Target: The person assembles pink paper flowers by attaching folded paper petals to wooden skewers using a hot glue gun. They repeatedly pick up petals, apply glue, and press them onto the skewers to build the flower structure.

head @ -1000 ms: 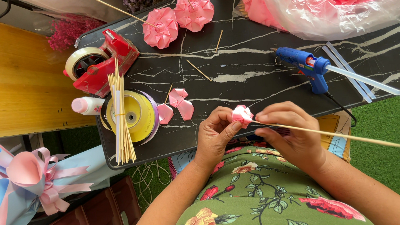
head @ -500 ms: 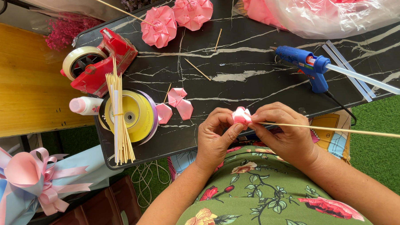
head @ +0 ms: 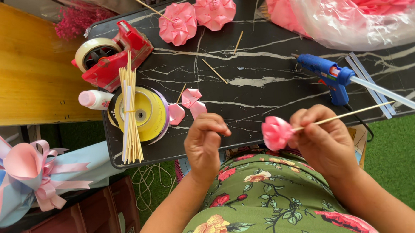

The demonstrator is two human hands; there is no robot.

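While the right hand point(head: 324, 141) pinches a thin wooden stick point(head: 350, 114) just behind its tip, a small pink ribbon flower point(head: 276, 132) sits on that tip, low in the middle of the frame above the flowered dress point(head: 278, 206). Just left of it, the left hand point(head: 205, 144) hangs apart from the flower with fingers curled loosely inward, holding nothing that can be seen. That flower looks light, soft and easily crushed, and the stick seems stiff but slender, so the stick close under the bloom is probably the safest place to grip. Beyond the hands, loose pink petals point(head: 189, 104) lie on the black marbled table point(head: 264, 63), beside a yellow ribbon spool point(head: 145, 112) crossed by a bundle of sticks point(head: 130, 114). Farther up sit a red tape dispenser point(head: 113, 53) at the upper left, a blue glue gun point(head: 326, 72) at the right, and two finished pink flowers point(head: 197, 17) along the top edge.
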